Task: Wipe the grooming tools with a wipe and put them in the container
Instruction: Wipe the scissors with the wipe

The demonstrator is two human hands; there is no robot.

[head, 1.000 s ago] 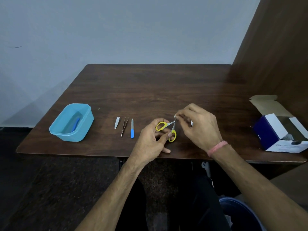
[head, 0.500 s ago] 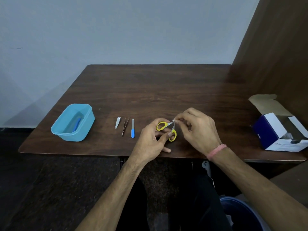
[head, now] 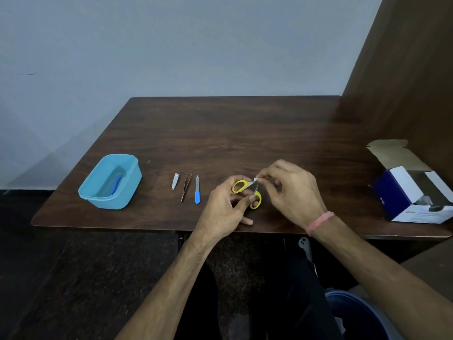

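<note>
At six o'clock on the worktop [head: 245,133], my left hand [head: 224,207] grips the yellow-handled scissors [head: 247,192] by their loops while my right hand [head: 291,190] pinches the wipe [head: 255,179] around the blades; they look light, stiff and sharp, so the handles seem safest to hold

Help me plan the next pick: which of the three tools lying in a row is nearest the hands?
The blue-handled nail file, rightmost in the row, beside the left hand; the tweezers and nail clipper lie farther left.
</note>
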